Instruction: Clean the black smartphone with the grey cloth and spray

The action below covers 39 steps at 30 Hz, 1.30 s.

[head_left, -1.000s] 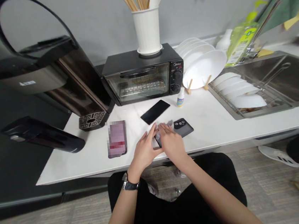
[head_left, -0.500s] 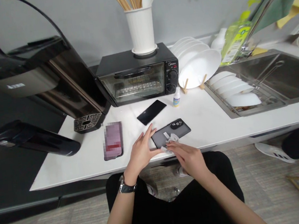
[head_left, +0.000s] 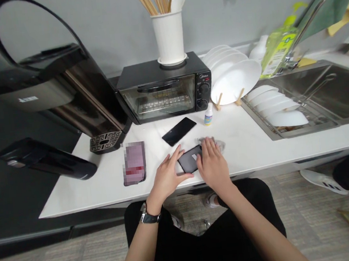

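Observation:
A dark grey phone (head_left: 190, 160) lies back side up near the counter's front edge, with a small white label on it. My left hand (head_left: 165, 176) braces its left end, the thumb at the near edge and the fingers at the far edge. My right hand (head_left: 214, 165) lies over the phone's right end, fingers extended and pressing a crumpled whitish wipe (head_left: 220, 144) that pokes out beyond them. The camera bump is hidden under this hand. Behind is a black phone (head_left: 179, 131), screen up, and beside it a small white spray bottle (head_left: 208, 115).
Another phone (head_left: 134, 163), its screen blurred out, lies left on the white counter (head_left: 91, 199). A black bottle (head_left: 49, 160) and a drinks machine (head_left: 77, 91) stand further left. Behind are a toaster oven (head_left: 161, 92) and a plate rack (head_left: 234, 80); a sink (head_left: 339, 96) is right.
My right hand has moved with the wipe from the phone's near middle edge to its right end, now covering the camera bump. My left hand stays at the left end.

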Motion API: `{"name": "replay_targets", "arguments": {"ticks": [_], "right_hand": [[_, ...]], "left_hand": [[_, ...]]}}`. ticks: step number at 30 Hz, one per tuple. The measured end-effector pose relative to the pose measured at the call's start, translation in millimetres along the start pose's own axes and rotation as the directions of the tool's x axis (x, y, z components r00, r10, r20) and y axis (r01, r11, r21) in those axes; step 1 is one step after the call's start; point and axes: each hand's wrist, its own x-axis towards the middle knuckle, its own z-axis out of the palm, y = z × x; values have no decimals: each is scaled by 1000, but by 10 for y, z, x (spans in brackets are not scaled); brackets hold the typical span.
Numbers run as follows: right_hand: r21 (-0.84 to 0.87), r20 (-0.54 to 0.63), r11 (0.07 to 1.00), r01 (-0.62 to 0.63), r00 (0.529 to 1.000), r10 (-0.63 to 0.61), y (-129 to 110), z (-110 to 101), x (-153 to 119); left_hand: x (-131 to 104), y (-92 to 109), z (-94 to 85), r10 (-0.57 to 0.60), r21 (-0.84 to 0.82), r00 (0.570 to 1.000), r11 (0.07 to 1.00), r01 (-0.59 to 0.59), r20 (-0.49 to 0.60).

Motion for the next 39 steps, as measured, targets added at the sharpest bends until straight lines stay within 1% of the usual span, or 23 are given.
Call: {"name": "replay_targets", "arguments": {"ticks": [3,5,6,8,10,12,14,16,17,19,20,22,24,25,27,28,30,33,36,38,39], "right_hand": [[20,81,997,75,994,-76,-359,34,51],[51,141,994,101,984,-107,-471,16,97],[73,154,992,105,981,-115,-465,-5,112],[112,132,986,120,982,-134,-331,-64,115],[127,74,981,145,985,-156,-80,-128,82],[131,43,978,161,985,-168,198,-183,36],[139,48,977,160,985,-168,413,-219,12],[128,56,982,136,988,-144,500,-227,40],[116,56,987,109,992,-116,486,-218,73],[99,66,993,69,995,-76,349,-177,153],[96,87,992,76,993,-85,237,-151,184],[93,153,987,131,978,-144,-20,-110,191],[118,207,975,189,955,-211,-238,-108,102],[147,213,966,211,947,-239,-304,-125,25],[229,191,938,259,933,-304,-325,-188,-163],[270,176,920,285,924,-338,-281,-228,-258],[307,157,897,318,913,-377,-110,-306,-416],[254,132,916,310,927,-351,249,-386,-512],[146,78,964,224,968,-237,569,-403,-410],[98,43,986,136,989,-140,683,-387,-246],[80,35,993,84,996,-87,696,-372,-147]], "left_hand": [[5,-20,8,-11,17,1000,1000,11,-4],[6,-31,18,-28,25,1000,999,28,4],[5,-33,22,-32,23,999,999,32,9],[2,-31,25,-32,13,999,999,32,16],[-1,-23,22,-35,-1,999,999,35,15],[0,-13,16,-43,-7,999,999,43,11],[6,-5,9,-48,-3,999,999,48,11],[13,-1,5,-46,9,999,999,46,9],[16,0,5,-42,14,999,999,41,9],[15,0,7,-31,17,999,999,31,12],[12,-2,10,-32,17,999,999,32,14],[3,-12,17,-57,25,998,998,57,12],[-5,-27,24,-85,31,996,996,85,2],[-8,-36,26,-82,29,997,996,82,0],[-10,-49,27,-45,18,999,999,45,5],[-10,-51,25,-23,12,1000,1000,23,10],[-8,-46,18,-5,7,1000,1000,4,18],[-3,-15,3,-22,8,1000,1000,22,12],[3,19,-14,-25,9,1000,1000,25,18],[8,31,-21,-23,7,999,1000,23,24],[10,34,-23,-26,7,999,1000,25,26]]}}
